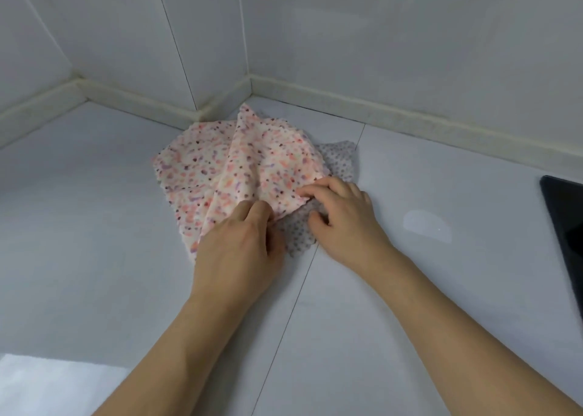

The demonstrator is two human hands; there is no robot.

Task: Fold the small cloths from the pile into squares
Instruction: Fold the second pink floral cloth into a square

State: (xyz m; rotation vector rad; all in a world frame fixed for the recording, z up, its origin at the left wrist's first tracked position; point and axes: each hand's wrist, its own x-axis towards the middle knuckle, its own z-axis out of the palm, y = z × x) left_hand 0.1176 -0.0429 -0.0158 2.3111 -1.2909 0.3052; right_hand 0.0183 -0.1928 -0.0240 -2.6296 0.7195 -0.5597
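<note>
A pink cloth with red and purple speckles [220, 169] lies rumpled on top of a pile in the corner of a white tiled surface. Under it a grey cloth with small dots [339, 160] shows at the right and near edge. My left hand [243, 245] pinches the near edge of the pink cloth with curled fingers. My right hand [344, 214] grips the same cloth's edge a little to the right, fingers curled over the fabric, thumb down on the grey cloth.
White tiled walls [378, 37] meet behind the pile with a cream skirting strip [347, 103]. A dark flat object [564, 226] lies at the right edge. A bright white patch [38, 384] sits at the bottom left.
</note>
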